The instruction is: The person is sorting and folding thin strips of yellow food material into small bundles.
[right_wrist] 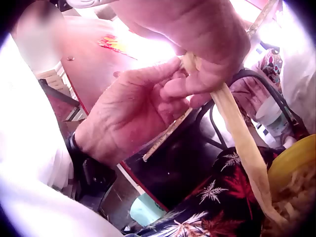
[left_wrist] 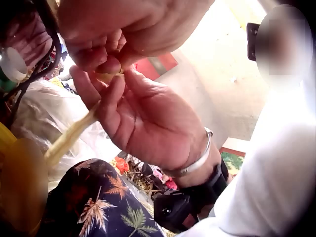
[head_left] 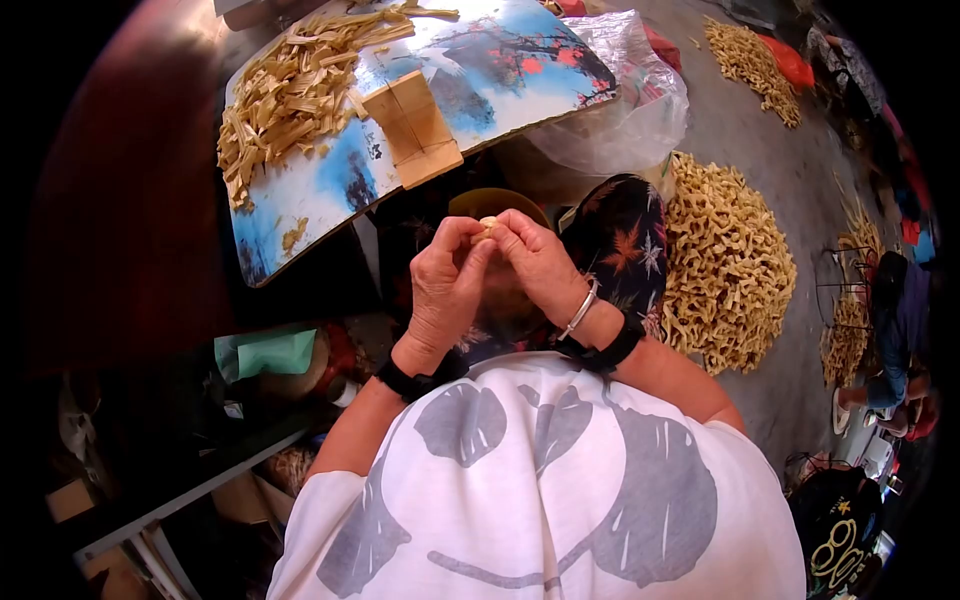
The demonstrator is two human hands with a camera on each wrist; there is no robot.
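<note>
Meeting at the fingertips, your left hand [head_left: 447,283] and right hand [head_left: 541,268] both pinch a pale strip [right_wrist: 242,133], its tail hanging toward the yellow bowl [right_wrist: 292,157].

No wording can be read across the three views. Small dark characters [head_left: 375,147], too blurred to make out, are printed on the painted surface [head_left: 505,40] beside the wooden block [head_left: 408,120]. At the head view's lower right, a black item [head_left: 818,505] bears a yellow star-like mark over looped yellow shapes. In the right wrist view, a red-and-yellow patch [right_wrist: 115,45] on a reddish panel [right_wrist: 84,66] shows no legible lettering.
</note>
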